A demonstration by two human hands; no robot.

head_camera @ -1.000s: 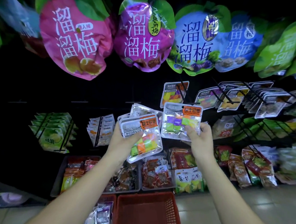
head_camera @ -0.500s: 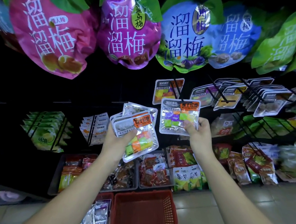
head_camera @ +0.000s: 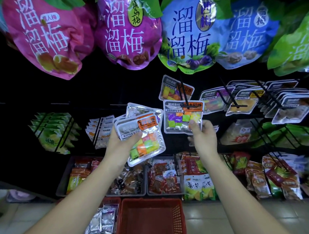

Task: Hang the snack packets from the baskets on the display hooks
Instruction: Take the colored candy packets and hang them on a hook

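The right grip (head_camera: 203,138) is pinching one packet (head_camera: 182,115) by its lower right corner, the thumb lying on the front and the fingers sitting behind it. It is holding the packet upright against the rack, its top edge lying right at the tip of a black hook (head_camera: 184,94). Whether the hook is passing through the packet's hole I cannot tell. A matching packet (head_camera: 170,90) is hanging further back on that same hook.

The left grip (head_camera: 120,143) is clutching a fanned stack (head_camera: 144,135) of the same packets, the thumb pressing across the front one and the fingers curling behind. The stack is tilting to the right, just beside the single packet and not touching it.

Below the arms, a red basket (head_camera: 177,223) is sitting on the floor, and silver packets (head_camera: 102,219) are lying just left of it. Grey trays (head_camera: 63,178) of red and orange snacks are lining the bottom shelf. Big plum bags (head_camera: 49,36) in pink, purple, blue and green are hanging across the top. More hooks carrying grey-edged packs (head_camera: 292,105) are standing out to the right.
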